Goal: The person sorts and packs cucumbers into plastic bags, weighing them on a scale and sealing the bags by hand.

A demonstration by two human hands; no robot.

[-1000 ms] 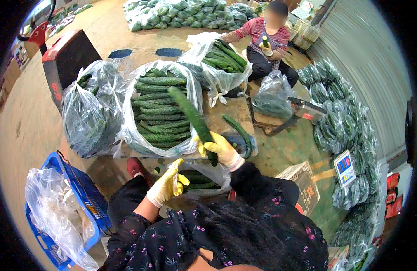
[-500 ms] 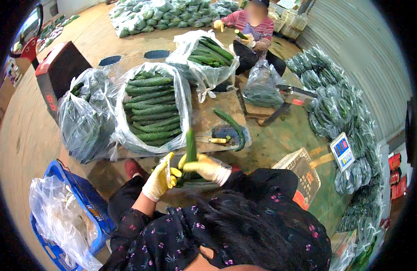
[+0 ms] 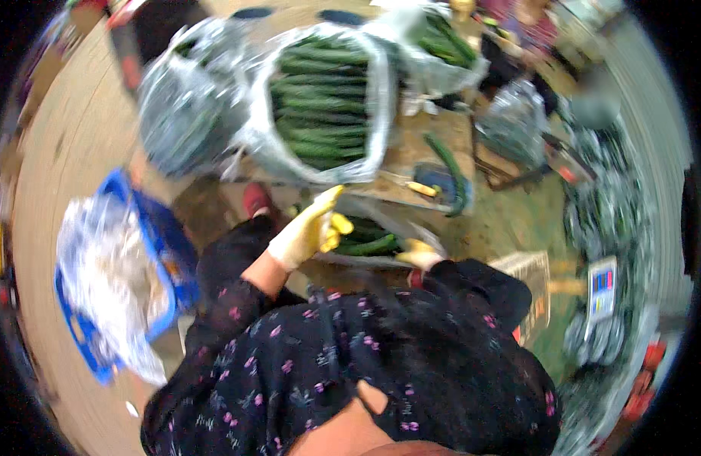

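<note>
My left hand [image 3: 311,231], in a yellow-and-white glove, is raised beside a low clear plastic bag [image 3: 420,229]. Its forefinger points out, the other fingers are partly bent and apart, and nothing shows in it. Inside the bag lie several dark green cucumbers, a brighter cucumber [image 3: 371,246] on the near side. Down at that cucumber's right end is my right hand [image 3: 419,254], gloved too, at the bag's edge. Motion smears its fingers, so whether it grips the cucumber is unclear.
Ahead, a large open bag of stacked cucumbers [image 3: 320,99] stands on a board, with a curved cucumber [image 3: 447,173] and a yellow-handled tool [image 3: 421,188] to its right. A blue basket [image 3: 175,262] is at left, a carton [image 3: 534,285] at right. Another person sits far right.
The cucumber my right hand held upright is no longer raised; that hand has gone down and right into the low bag. My left hand stays up. The view has tilted downward.
</note>
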